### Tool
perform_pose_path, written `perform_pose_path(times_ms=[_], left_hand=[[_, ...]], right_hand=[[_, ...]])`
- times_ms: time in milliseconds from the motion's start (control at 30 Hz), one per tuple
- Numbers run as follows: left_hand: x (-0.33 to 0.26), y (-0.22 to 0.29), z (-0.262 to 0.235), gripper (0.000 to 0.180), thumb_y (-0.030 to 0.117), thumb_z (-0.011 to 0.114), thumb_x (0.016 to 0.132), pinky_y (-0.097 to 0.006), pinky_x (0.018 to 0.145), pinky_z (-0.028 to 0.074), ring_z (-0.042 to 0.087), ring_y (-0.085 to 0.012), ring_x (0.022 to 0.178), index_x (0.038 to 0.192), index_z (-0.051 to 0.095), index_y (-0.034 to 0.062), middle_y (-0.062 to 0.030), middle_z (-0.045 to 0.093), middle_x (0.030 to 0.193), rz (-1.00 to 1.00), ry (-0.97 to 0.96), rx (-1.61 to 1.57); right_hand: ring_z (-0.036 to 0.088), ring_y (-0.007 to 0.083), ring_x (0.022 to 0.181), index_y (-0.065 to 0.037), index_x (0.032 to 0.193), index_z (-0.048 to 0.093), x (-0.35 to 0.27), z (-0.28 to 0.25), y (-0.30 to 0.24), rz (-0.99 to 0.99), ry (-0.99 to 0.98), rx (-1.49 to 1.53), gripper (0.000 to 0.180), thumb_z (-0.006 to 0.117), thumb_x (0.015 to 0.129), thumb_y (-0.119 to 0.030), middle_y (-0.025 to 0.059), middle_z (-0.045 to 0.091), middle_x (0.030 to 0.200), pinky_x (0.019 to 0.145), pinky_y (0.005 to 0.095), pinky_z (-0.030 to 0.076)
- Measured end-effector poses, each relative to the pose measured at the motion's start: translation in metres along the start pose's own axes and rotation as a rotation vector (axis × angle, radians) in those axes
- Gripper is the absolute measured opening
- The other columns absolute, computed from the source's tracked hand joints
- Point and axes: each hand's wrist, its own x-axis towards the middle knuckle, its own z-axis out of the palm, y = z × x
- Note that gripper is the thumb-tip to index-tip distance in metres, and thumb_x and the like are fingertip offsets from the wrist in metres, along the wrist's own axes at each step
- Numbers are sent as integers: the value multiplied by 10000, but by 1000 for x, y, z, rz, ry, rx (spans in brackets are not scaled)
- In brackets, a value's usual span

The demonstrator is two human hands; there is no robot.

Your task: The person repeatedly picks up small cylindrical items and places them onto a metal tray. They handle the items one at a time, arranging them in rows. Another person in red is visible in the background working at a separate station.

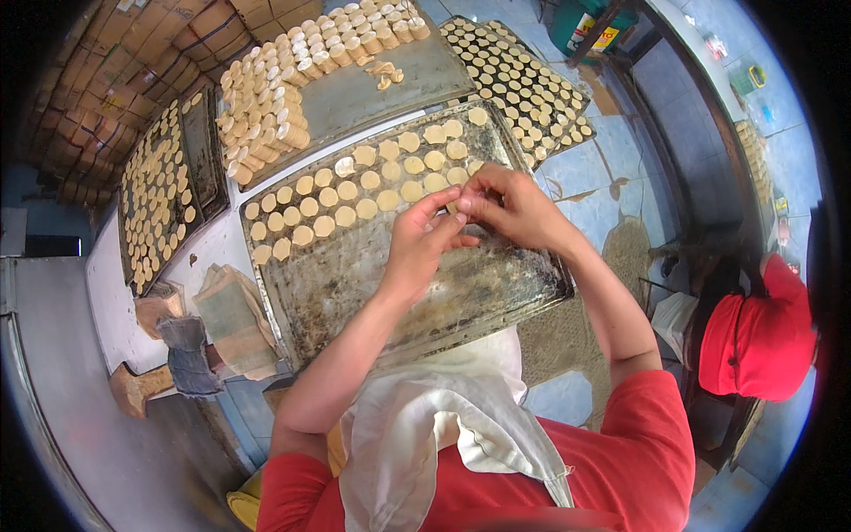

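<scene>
In front of me lies a worn dark baking tray (372, 293). Rows of thin pale dough rounds (388, 200) cover its far half, while its near half is bare metal. Over the right part of the tray, my left hand (420, 238) and my right hand (514, 213) meet at the fingertips. They pinch what looks like a small dough round (453, 207), mostly hidden by the fingers. Both thumbs press against the index fingers. Just beyond my right hand's knuckles, another round shows on the tray.
Behind the tray, a metal sheet (390, 99) bears stacked dough rounds (275, 106) and dough scraps (385, 74). Filled trays stand at left (158, 191) and far right (519, 84). Folded cloths (235, 310) lie left. A person in red (758, 337) is at right.
</scene>
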Motion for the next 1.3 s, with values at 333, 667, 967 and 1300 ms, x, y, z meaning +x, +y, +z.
perform_pose_path(times_ms=[333,667,967,1300], left_hand=[[5,-2,14,484,123,712,1093,-375,947,668,729,-260,1231,1519,574,-62,-124,686,1340,96,13,-26],[4,14,0,440,62,673,1088,-373,914,684,745,-256,1195,1492,585,-86,-155,704,1327,151,89,3],[3,16,2,255,129,723,1080,-365,880,681,774,-292,1179,1240,657,-59,-187,730,1309,182,52,6],[-52,32,-27,149,105,728,1084,-366,855,703,789,-315,1181,1089,639,-15,-210,736,1256,193,93,-21]], right_hand=[[719,214,864,1,1032,747,-1,-19,-3,24,-59,138,198,766,1016,-195,120,743,1026,801,402,580],[724,373,856,-13,1046,770,49,-20,7,-66,258,-483,262,770,1022,-273,187,720,919,756,447,555],[762,332,973,-4,1068,770,32,-25,4,-40,214,-235,204,732,1013,-197,182,770,1039,864,435,579],[707,312,790,-37,1031,779,51,-29,41,41,326,-85,287,806,1016,-322,160,768,897,747,433,541]])
